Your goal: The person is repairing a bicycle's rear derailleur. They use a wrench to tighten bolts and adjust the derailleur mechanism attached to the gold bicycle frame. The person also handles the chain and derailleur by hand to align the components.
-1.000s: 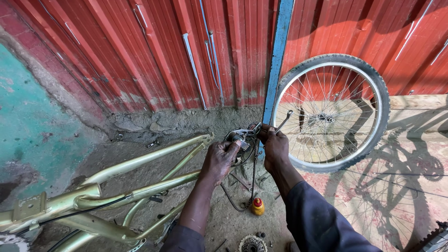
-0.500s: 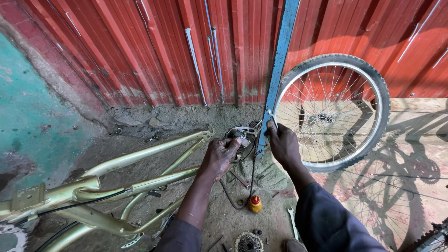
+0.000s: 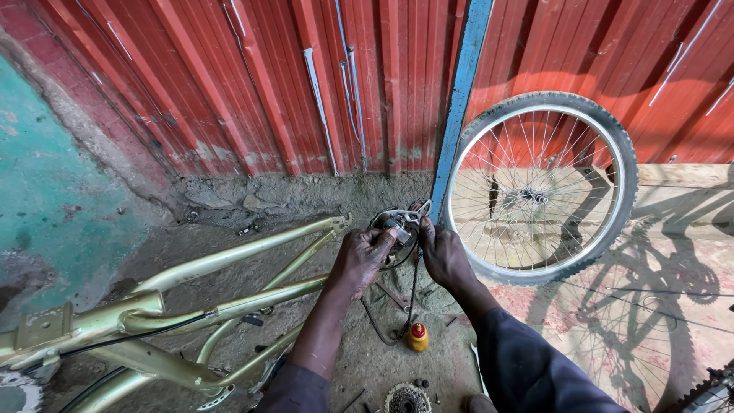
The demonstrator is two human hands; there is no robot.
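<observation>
Near floor: toothed steel sprocket cluster (image 3: 407,398), small yellow red-capped oil bottle (image 3: 417,336) under the hands.
Risk: hanging black bike chain (image 3: 411,294) could snag fingers or knock bottle if derailleur slips.
L hand (image 3: 359,260): closed round grey metal rear derailleur (image 3: 396,226) at pale-gold bike frame (image 3: 222,302) rear tip.
R hand (image 3: 445,256): curled, fingertips pinching same part.
Far: spoked bicycle wheel (image 3: 541,187) leans on red corrugated wall (image 3: 229,84).

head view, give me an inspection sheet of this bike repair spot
surface: bare dirt ground, partly sunlit at right
job's things: rear derailleur with chain hanging from it; pale green bicycle frame lying flat
clutter: small yellow bottle with red cap, sprocket cluster
grippers: left hand and right hand both on the derailleur
cables: black cable along the frame
surroundings: spoked wheel leaning on red corrugated wall, blue post
</observation>
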